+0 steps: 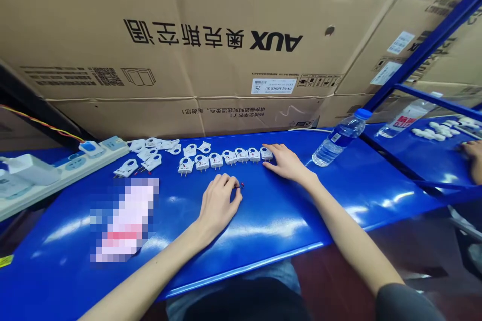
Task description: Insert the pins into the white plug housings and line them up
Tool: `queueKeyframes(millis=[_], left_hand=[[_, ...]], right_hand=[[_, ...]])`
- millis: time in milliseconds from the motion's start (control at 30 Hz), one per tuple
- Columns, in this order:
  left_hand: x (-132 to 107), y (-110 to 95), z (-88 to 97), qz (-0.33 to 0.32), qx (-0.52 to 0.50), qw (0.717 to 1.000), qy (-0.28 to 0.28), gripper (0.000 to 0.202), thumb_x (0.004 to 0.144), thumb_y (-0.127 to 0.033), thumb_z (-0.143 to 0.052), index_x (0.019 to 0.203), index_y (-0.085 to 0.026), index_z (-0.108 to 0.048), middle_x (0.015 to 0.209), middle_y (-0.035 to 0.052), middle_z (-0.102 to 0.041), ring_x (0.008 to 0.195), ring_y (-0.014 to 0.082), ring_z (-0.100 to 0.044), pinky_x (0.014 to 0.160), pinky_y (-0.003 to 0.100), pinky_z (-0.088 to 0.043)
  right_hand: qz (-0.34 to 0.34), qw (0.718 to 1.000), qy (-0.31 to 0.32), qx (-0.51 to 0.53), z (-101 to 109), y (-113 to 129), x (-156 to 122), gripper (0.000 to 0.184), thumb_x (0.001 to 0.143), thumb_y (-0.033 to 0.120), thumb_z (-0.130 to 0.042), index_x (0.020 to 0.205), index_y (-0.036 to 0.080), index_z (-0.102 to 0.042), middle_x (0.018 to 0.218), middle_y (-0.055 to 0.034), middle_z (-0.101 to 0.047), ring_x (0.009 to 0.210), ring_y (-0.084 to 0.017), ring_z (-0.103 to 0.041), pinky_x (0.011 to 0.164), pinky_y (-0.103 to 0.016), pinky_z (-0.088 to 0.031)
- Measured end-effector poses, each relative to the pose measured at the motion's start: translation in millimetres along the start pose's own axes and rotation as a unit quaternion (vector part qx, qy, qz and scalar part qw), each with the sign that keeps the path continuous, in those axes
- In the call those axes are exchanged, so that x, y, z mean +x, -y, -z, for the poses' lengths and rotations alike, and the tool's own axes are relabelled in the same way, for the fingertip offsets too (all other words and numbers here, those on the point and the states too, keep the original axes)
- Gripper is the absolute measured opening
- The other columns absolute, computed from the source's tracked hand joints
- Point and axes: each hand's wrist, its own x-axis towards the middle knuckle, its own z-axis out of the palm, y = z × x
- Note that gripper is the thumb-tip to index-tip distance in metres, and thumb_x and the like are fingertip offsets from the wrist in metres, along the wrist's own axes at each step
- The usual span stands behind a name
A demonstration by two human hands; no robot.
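Note:
My left hand (220, 199) rests on the blue table (263, 215), fingers curled, pinching a tiny red and dark part (240, 185) at its fingertips. My right hand (286, 160) lies flat with fingers stretched, touching the rightmost white plug piece (265, 153). That piece ends a row of white plug pieces (222, 159) running leftward. More loose white plug pieces (150, 153) lie scattered at the far left of the row.
A water bottle (339, 139) lies right of my hand. A white power strip (75, 163) sits at the left. Cardboard boxes (211, 45) wall the back. Another person's hand (475, 160) rests on the neighbouring table with white parts (433, 133).

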Motion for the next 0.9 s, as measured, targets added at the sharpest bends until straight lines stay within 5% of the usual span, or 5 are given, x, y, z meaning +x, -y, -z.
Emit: queueKeyframes(millis=[167, 400, 700, 900], left_hand=[[0, -3, 1.9, 0.014, -0.027, 0.999, -0.016, 0.009, 0.094, -0.016, -0.053, 0.098, -0.023, -0.058, 0.095, 0.0037, -0.066, 0.093, 0.0234, -0.063, 0.083, 0.038, -0.049], [0, -2, 1.4, 0.028, -0.054, 0.998, -0.035, 0.016, 0.094, -0.017, -0.052, 0.108, -0.023, -0.056, 0.094, 0.0030, -0.064, 0.092, 0.0221, -0.063, 0.083, 0.037, -0.050], [0, -1, 1.6, 0.036, -0.085, 0.995, -0.045, 0.017, 0.095, -0.020, -0.053, 0.111, -0.023, -0.057, 0.095, 0.0034, -0.063, 0.092, 0.0220, -0.062, 0.084, 0.037, -0.051], [2, -2, 2.0, 0.084, -0.148, 0.984, -0.062, 0.016, 0.099, -0.029, -0.052, 0.112, -0.023, -0.057, 0.094, 0.0015, -0.062, 0.083, 0.0179, -0.060, 0.082, 0.034, -0.051]], right_hand=[[0.024, 0.999, -0.032, 0.021, -3, 8, 2, 0.066, 0.099, 0.045, -0.060, 0.157, 0.018, -0.044, 0.156, -0.0163, -0.053, 0.144, -0.036, -0.047, 0.116, -0.056, -0.042], [0.042, 0.997, -0.044, 0.047, -18, 20, 6, 0.071, 0.097, 0.048, -0.061, 0.159, 0.018, -0.041, 0.154, -0.0163, -0.056, 0.152, -0.036, -0.037, 0.127, -0.066, -0.020], [0.048, 0.990, -0.100, 0.085, -18, 23, 10, 0.071, 0.092, 0.038, -0.064, 0.157, 0.019, -0.043, 0.150, -0.0141, -0.060, 0.142, -0.034, -0.050, 0.127, -0.062, -0.023], [0.120, 0.978, -0.122, 0.118, -7, 43, 0, 0.074, 0.091, 0.031, -0.060, 0.160, 0.020, -0.038, 0.156, -0.0129, -0.054, 0.141, -0.030, -0.053, 0.119, -0.051, -0.042]])
